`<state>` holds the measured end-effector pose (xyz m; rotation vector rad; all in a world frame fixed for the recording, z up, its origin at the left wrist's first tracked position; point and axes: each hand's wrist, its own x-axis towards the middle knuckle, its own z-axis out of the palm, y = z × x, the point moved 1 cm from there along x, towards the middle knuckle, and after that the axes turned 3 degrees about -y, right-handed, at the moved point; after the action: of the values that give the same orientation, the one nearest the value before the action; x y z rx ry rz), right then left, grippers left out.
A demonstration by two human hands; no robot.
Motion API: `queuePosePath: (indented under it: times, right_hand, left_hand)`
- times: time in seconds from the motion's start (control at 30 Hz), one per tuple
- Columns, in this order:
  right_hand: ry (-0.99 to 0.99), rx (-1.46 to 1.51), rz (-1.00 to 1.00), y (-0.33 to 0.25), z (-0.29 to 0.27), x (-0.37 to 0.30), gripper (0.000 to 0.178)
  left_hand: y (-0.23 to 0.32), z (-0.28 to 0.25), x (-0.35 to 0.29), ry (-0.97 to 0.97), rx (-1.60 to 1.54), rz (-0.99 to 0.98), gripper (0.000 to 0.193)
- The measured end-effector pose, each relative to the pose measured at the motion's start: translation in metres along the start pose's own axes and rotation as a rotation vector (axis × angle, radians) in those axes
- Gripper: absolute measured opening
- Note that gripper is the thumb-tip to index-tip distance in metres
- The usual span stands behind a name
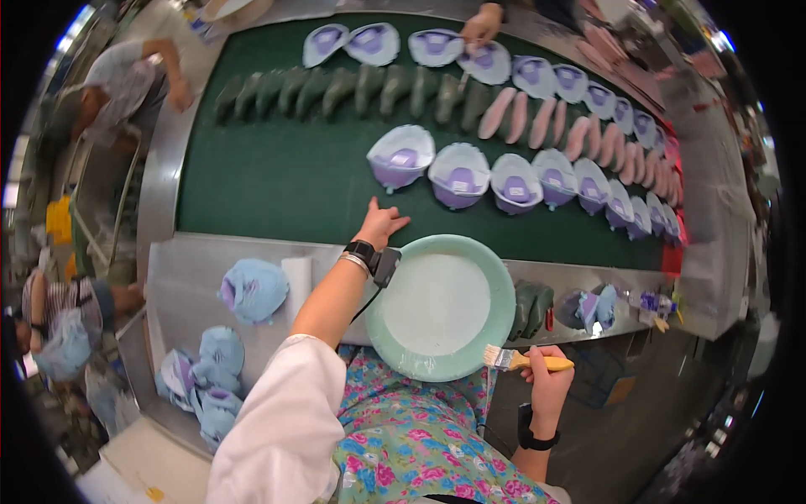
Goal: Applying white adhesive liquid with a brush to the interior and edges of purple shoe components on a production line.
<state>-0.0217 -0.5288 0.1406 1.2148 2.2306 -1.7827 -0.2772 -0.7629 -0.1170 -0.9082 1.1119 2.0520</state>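
Seen from above at a factory line. Left hand (382, 223) stretched forward, fingers spread and flat on the near edge of the green conveyor belt (277, 176), holding nothing, just short of the closest purple-and-white shoe upper (401, 157). Right hand (547, 370) drawn back near the body, fingers wrapped around the yellow handle of a small flat brush (520, 361), bristles pointing left toward the rim of a wide pale green bowl (441, 307). Bowl parked on the steel ledge (193, 277) between the hands, apparently so the brush can dip without a long reach; contents look whitish, not clear what. More uppers of the same kind lined up open side up along the belt's middle, running toward its right end, likely for easy access to their insides. Beyond them, a row of dark green and pink shoe forms (361, 88). Loose pale blue uppers (252, 290) heaped at the ledge's left corner. Another person's hand (481, 25) touching an upper at the belt's far edge.
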Motion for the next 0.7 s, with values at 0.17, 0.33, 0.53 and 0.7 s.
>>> queuePosePath:
  times: [0.17,0.33,0.53,0.7]
  right_hand:
    - [-0.086,-0.303,-0.384,-0.016,0.018,0.011,0.025]
    - [-0.299,-0.065,-0.229,-0.039,0.072,0.018,0.020]
    - [-0.489,-0.281,-0.301,-0.054,0.130,-0.016,0.018]
    - [-0.582,-0.382,-0.845,-0.074,0.188,-0.049,0.011]
  left_hand:
    - [0.013,-0.119,-0.101,0.427,1.514,0.944,0.063]
    - [0.063,-0.267,-0.183,1.180,1.515,0.937,0.072]
    - [0.074,-0.356,-0.184,0.724,0.808,0.603,0.048]
    - [0.052,-0.242,-0.225,-0.057,-0.587,0.313,0.041]
